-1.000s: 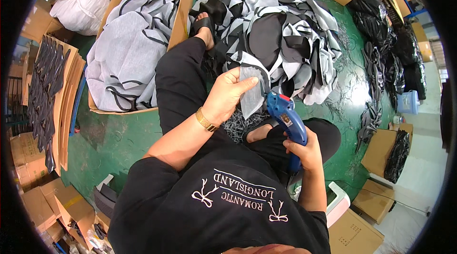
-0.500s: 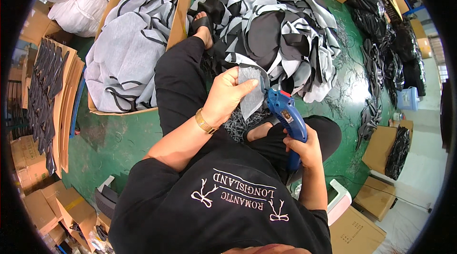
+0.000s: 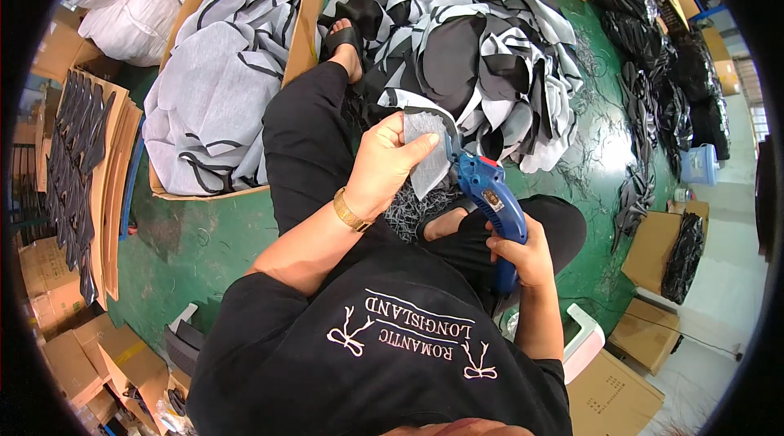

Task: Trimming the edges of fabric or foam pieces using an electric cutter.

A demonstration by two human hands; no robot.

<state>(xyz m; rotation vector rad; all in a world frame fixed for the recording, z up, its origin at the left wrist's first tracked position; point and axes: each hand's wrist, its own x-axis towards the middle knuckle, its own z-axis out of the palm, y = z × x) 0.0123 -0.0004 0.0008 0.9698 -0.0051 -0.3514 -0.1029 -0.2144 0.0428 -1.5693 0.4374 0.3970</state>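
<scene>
My left hand (image 3: 385, 160), a gold watch on its wrist, pinches a grey fabric piece (image 3: 425, 173) between thumb and fingers. The fabric has a dark edge along its far right side. In my right hand (image 3: 524, 253) is the handle of a blue electric fabric cutter (image 3: 493, 197) with a red part near its head. Its head meets the right edge of the fabric; the blade itself is too small to make out. Just beyond both hands lies a heap of grey and black fabric pieces (image 3: 449, 60) on the floor.
At the left stands an open cardboard box (image 3: 307, 24) full of grey fabric pieces. Thin trimmings (image 3: 408, 214) lie between my legs, with more scattered on the green floor (image 3: 188, 232). Black plastic bags (image 3: 694, 68) line the right side. Cardboard sheets (image 3: 114, 191) stand at far left.
The fabric in my left hand has shifted very slightly to the left, along with the hand. My right hand and the cutter have hardly moved.
</scene>
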